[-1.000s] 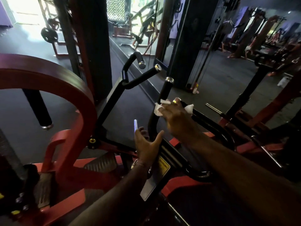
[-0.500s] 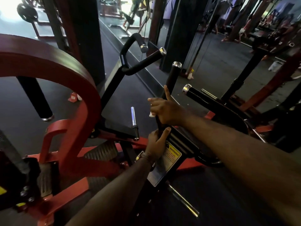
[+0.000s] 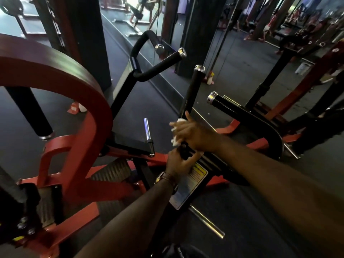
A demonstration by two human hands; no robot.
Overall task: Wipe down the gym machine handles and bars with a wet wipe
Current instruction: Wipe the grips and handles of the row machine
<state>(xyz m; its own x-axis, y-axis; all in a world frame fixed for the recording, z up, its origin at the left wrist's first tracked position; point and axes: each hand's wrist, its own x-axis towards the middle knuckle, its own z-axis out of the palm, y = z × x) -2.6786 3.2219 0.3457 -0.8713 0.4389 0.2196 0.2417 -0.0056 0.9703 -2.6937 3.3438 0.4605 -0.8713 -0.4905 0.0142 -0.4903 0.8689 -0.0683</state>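
An upright black handle bar (image 3: 193,86) with a chrome end cap rises from the red and black gym machine. My right hand (image 3: 193,135) wraps a white wet wipe (image 3: 176,141) round the lower part of this bar; scraps of the wipe show at my fingers. My left hand (image 3: 178,162) grips the same bar just below, at its base above the warning sticker (image 3: 197,174). A second black handle (image 3: 232,110) with a chrome cap points left, to the right of my hands. A bent double handle (image 3: 149,58) stands further back.
A big red curved frame (image 3: 74,86) fills the left. A short chrome peg (image 3: 147,129) stands left of my hands. A chrome rod (image 3: 206,222) lies low near the floor. Mirrors, black pillars and other machines are behind; a spray bottle (image 3: 210,77) sits on the floor.
My right hand has slid the wipe down the upright bar, from the right handle's end a second ago to just above my left hand. The view has tilted down.
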